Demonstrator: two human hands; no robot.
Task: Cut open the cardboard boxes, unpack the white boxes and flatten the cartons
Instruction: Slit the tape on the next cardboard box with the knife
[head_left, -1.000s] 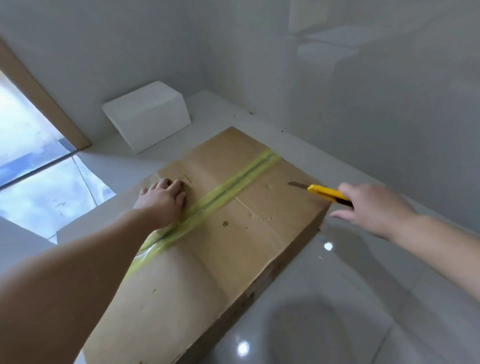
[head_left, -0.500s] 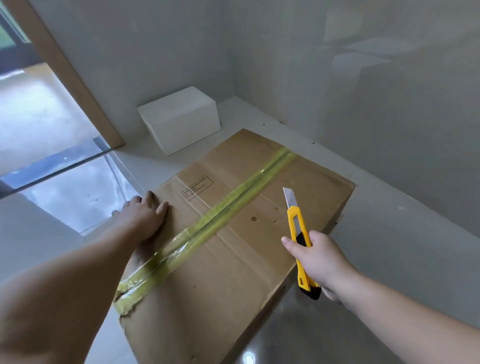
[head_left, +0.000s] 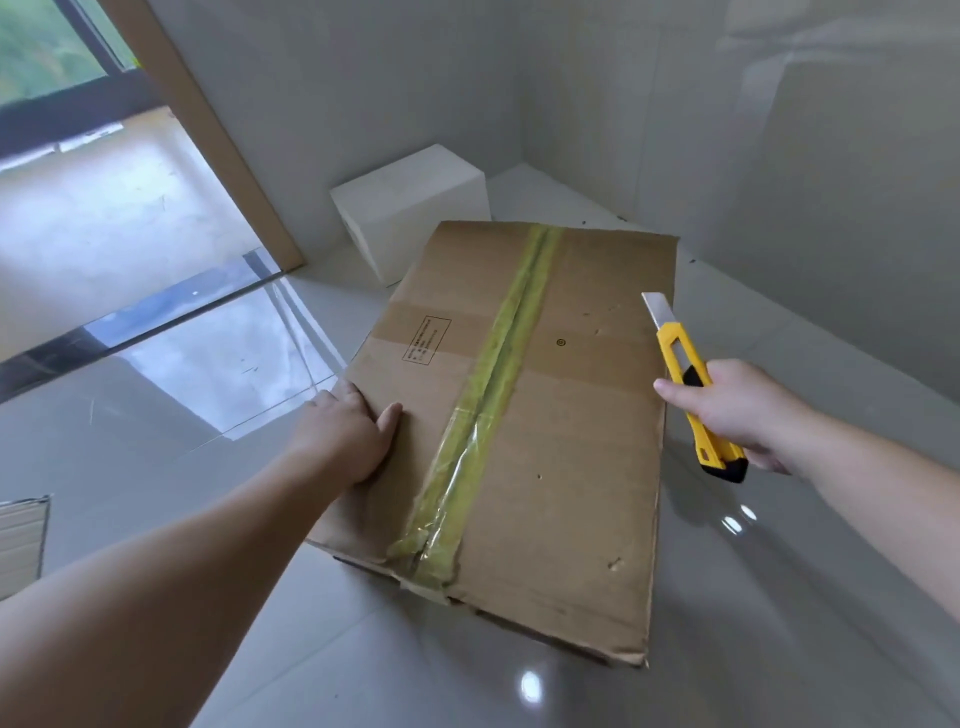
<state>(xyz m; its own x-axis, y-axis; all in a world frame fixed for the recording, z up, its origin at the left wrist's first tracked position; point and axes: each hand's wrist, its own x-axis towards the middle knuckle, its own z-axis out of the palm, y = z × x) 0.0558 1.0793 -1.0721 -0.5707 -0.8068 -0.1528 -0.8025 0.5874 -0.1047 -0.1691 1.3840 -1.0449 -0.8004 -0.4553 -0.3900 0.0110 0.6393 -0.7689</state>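
Here the cardboard box (head_left: 540, 415) lies flat on the glossy tiled floor (head_left: 779, 623), its top seam sealed end to end by a strip of yellowish tape (head_left: 493, 384) that wrinkles at the near edge. On the box's left edge, near its middle, rests the left hand (head_left: 345, 431): the thumb lies flat on the top face while the fingers fold over the side, where their tips are hidden. Just off the box's right edge the right hand (head_left: 737, 405) wraps its fingers round a yellow utility knife (head_left: 691, 395), so this grip is clamped on the handle. The knife's blade (head_left: 657, 309) is pushed out and points away from the person, its tip over the box's right edge; whether it touches the cardboard I cannot tell. A printed label (head_left: 427, 340) sits left of the tape. Beyond the box's far left corner stands a white box (head_left: 410, 208) against the wall, close to the carton. Farther left of the box, a glass door (head_left: 104, 218) reaches down to the floor.
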